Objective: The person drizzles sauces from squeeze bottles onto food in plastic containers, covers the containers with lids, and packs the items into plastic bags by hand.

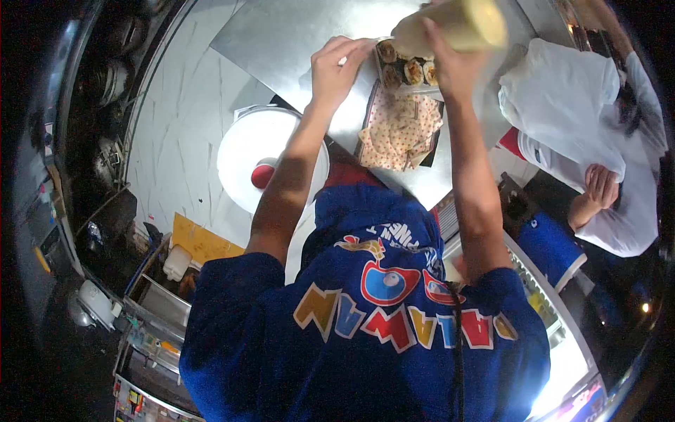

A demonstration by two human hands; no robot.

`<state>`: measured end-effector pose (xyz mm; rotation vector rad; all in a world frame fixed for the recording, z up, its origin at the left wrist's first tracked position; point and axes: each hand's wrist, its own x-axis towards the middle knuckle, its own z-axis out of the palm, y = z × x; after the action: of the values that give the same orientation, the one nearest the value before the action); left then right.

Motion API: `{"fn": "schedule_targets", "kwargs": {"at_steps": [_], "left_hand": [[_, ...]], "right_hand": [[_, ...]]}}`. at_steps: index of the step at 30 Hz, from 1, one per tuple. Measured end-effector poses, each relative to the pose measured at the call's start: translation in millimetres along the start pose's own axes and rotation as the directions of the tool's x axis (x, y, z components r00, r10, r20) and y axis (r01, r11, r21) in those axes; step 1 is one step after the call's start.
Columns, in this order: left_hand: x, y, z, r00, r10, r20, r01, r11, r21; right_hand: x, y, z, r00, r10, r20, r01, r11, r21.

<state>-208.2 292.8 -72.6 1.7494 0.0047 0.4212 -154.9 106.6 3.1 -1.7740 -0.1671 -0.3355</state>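
Note:
My right hand (pixel 453 67) is wrapped round a squeeze bottle (pixel 481 24) of pale yellow sauce, tilted on its side with its base to the right. Under the bottle's left end lies a tray of sliced rolls (pixel 413 72) with dark wrapping and a light filling. My left hand (pixel 337 67) is closed in a pinch at the tray's upper left corner; what its fingers hold is too small to make out. Just below the rolls, a dark open box lined with spotted paper (pixel 401 130) rests on the metal counter (pixel 281 49).
A round white lid or tub top (pixel 235 151) with a red centre stands left of my body. At the right, a person in white sleeves (pixel 633 211) is beside a white plastic bag (pixel 559 81). A lit display case (pixel 569 359) stands lower right, metal trays (pixel 158 306) lower left.

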Motion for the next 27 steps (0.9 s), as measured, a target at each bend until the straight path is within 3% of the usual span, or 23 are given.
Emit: {"fn": "schedule_targets", "kwargs": {"at_steps": [1,4,5,6,8,11,23,27], "left_hand": [[-12,-2,0,0.999,-0.043,-0.012,0.043,0.999,0.0],[-18,-17,0,1.0,-0.018,0.003,0.017,1.0,0.02],[-20,-24,2,0.998,0.047,-0.032,-0.045,0.997,0.055],[-23,-10,0,0.994,-0.108,0.0,0.108,0.994,0.005],[-20,-21,4,0.999,-0.037,-0.034,0.035,0.999,-0.039],[-22,-26,6,0.998,-0.044,-0.051,0.043,0.999,-0.025],[-21,-27,5,0.998,-0.006,-0.059,0.007,1.0,0.015],[-22,-31,7,0.997,-0.01,-0.072,0.01,1.0,-0.001]], "right_hand": [[1,12,-1,0.999,0.049,0.014,-0.049,0.999,0.015],[7,2,2,0.994,-0.096,0.05,0.086,0.981,0.175],[1,16,2,0.996,0.088,-0.021,-0.083,0.981,0.173],[-1,11,1,0.991,0.132,-0.012,-0.131,0.991,0.03],[9,2,7,0.994,0.105,-0.037,-0.104,0.994,0.022],[11,20,10,0.995,0.099,0.02,-0.1,0.988,0.12],[15,20,11,1.0,-0.022,0.018,0.022,1.0,-0.016],[12,21,14,0.999,-0.04,-0.019,0.04,0.999,0.015]]}}
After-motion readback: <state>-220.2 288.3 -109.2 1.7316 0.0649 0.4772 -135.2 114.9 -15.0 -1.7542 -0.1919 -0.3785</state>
